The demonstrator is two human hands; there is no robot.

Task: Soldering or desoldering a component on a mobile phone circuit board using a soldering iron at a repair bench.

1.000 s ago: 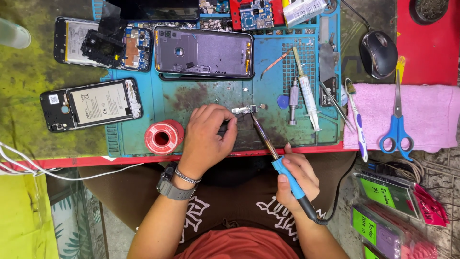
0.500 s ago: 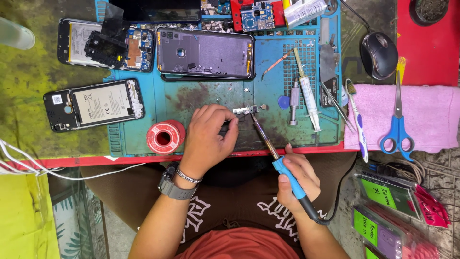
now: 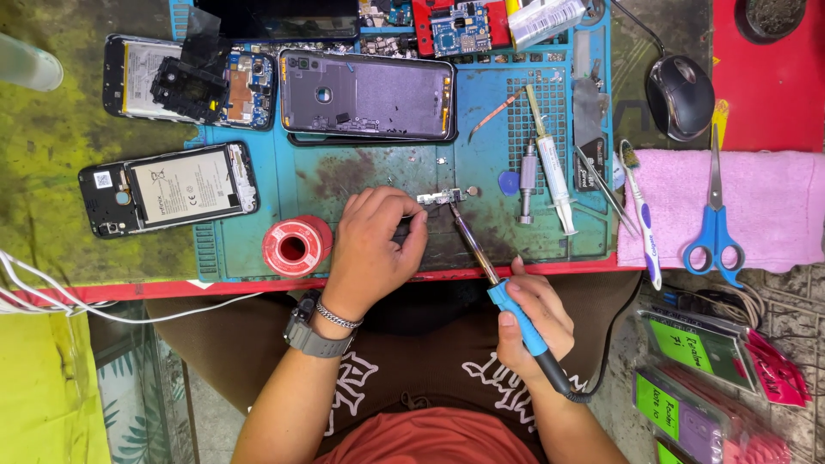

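Two opened phones (image 3: 172, 185) — solder spool (image 3: 296, 246) beside left hand (image 3: 374, 249).

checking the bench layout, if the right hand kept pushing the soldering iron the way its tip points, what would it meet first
The right hand aims the soldering iron up and left. Its tip already sits at the small metal part that the left hand steadies. Beyond that lies the dismantled phone frame, though depth is hard to judge.
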